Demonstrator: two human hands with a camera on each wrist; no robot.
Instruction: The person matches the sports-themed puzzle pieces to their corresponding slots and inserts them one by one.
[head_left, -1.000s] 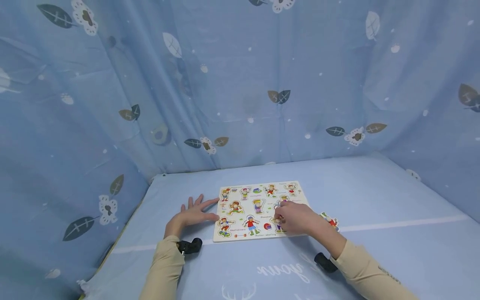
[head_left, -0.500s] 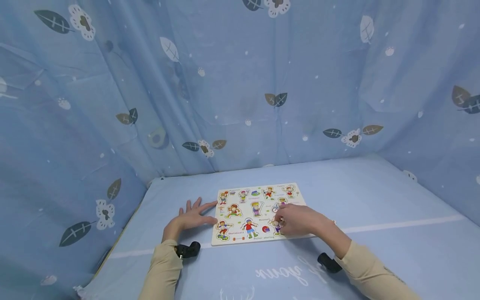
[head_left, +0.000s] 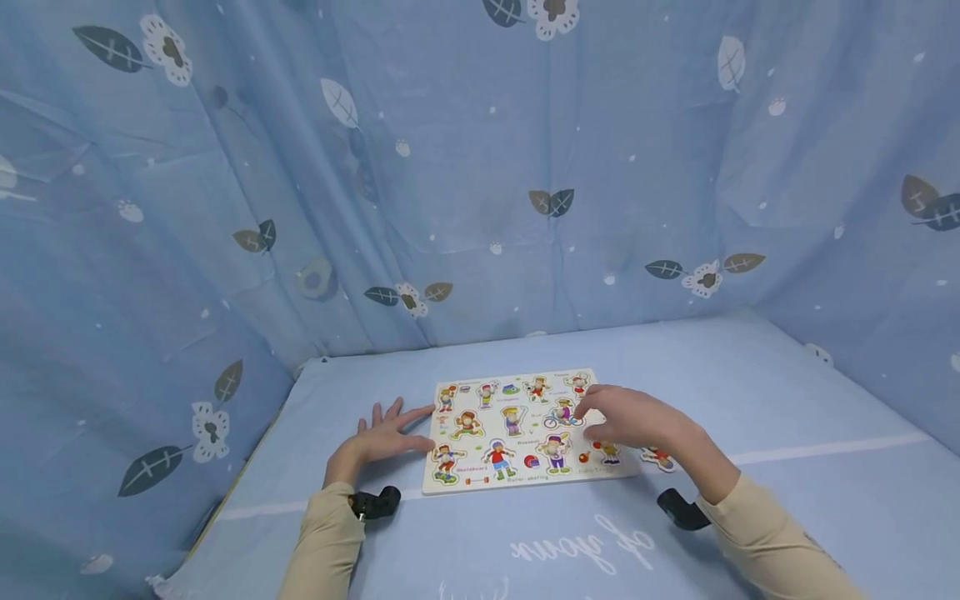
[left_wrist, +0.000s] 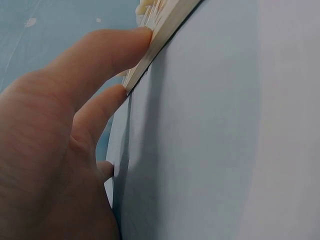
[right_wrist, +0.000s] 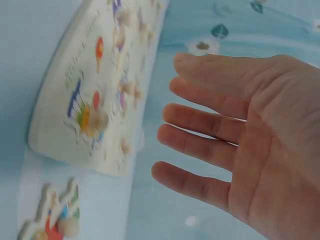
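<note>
A wooden knob puzzle board (head_left: 491, 423) lies flat on the sheet, filled with painted sports figures. My left hand (head_left: 378, 437) is spread at its left side; the thumb and a finger touch the board's edge (left_wrist: 165, 35) in the left wrist view. My right hand (head_left: 633, 417) hovers over the board's right part, fingers apart and holding nothing. Left of it, the baseball figure piece (head_left: 557, 454) sits in the board's lower row. A table tennis figure piece (right_wrist: 90, 120) is near the lower right corner. Beyond that corner lies a loose figure piece (right_wrist: 55, 220), partly hidden by my right wrist in the head view.
A light blue sheet (head_left: 420, 542) with white lettering covers the table. Blue patterned curtains (head_left: 480, 167) hang behind it and at both sides. A black wrist device (head_left: 682, 510) sticks out under my right forearm, another (head_left: 377, 503) by my left wrist.
My right hand has let go of the baseball figure piece and moved right and slightly up, its fingers spreading. The piece is now uncovered in the board. My left hand stays at the board's edge.
</note>
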